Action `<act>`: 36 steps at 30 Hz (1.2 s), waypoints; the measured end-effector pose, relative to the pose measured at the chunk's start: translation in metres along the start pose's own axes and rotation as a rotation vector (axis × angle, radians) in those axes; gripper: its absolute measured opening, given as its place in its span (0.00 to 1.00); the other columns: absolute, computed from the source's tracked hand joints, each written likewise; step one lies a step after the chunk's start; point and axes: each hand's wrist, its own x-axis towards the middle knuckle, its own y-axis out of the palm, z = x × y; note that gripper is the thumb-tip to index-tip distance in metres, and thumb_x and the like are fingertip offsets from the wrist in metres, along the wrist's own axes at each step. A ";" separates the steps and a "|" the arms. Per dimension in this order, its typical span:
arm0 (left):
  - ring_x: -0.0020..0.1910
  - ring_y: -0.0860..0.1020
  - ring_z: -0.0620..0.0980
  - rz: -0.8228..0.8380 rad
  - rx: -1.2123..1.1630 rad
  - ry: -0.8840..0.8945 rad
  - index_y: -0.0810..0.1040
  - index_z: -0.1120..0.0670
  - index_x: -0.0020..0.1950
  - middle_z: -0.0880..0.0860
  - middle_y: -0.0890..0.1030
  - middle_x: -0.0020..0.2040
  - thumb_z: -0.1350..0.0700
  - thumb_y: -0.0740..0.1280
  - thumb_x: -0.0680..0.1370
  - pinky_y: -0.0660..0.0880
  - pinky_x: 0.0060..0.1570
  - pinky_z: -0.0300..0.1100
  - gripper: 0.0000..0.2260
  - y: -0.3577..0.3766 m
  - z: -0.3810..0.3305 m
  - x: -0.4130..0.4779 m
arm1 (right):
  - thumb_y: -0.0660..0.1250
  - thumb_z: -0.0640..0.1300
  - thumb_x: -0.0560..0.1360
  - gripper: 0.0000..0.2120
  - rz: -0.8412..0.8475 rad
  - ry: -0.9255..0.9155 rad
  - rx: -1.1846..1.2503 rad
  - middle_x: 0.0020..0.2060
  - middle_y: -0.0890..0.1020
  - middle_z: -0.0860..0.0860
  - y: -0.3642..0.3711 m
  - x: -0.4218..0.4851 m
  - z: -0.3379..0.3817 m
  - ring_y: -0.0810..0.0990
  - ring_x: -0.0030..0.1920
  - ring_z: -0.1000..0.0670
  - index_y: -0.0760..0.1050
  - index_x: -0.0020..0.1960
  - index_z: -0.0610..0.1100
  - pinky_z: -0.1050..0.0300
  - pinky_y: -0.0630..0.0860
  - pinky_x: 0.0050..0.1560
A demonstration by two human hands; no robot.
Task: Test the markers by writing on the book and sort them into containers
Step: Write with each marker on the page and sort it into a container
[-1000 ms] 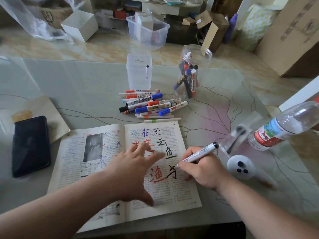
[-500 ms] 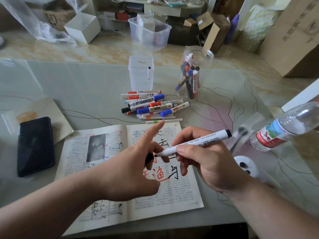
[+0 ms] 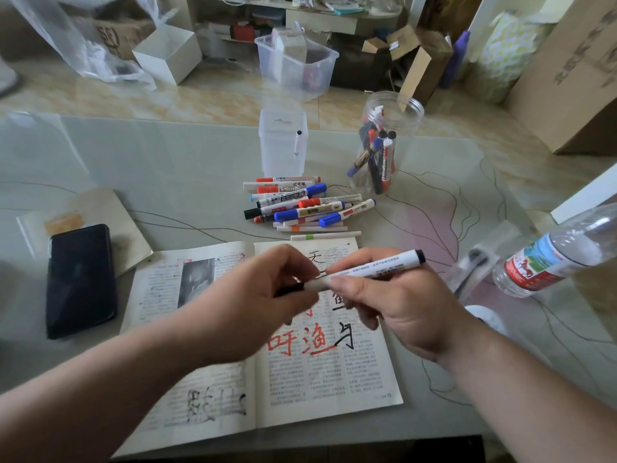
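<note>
An open book [image 3: 334, 379] lies on the glass table, with red and black characters written on its right page. Above it my right hand [image 3: 400, 305] grips a white marker [image 3: 374, 267] with a black end. My left hand [image 3: 257, 295] pinches a black cap [image 3: 289, 290] at the marker's tip. A pile of several markers [image 3: 300, 207] lies beyond the book. Behind the pile stand a square clear container [image 3: 283, 145] holding one marker and a round clear jar [image 3: 384, 142] holding several.
A black phone [image 3: 80, 279] lies on a notebook at the left. A water bottle [image 3: 554, 259] lies on its side at the right, with a white round object [image 3: 484, 317] near my right wrist. Boxes and a plastic bin [image 3: 297, 65] stand on the floor beyond the table.
My right hand lifted the marker off the page. My left hand left the book and came up to the marker's tip with the black cap.
</note>
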 end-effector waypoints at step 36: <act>0.23 0.61 0.44 -0.318 -0.029 -0.040 0.72 0.54 0.34 0.46 0.64 0.22 0.35 0.61 0.75 0.61 0.28 0.42 0.22 -0.014 -0.013 -0.002 | 0.72 0.47 0.74 0.07 0.114 0.055 0.118 0.26 0.69 0.49 0.023 0.010 0.016 0.65 0.24 0.53 0.78 0.38 0.47 0.62 0.63 0.25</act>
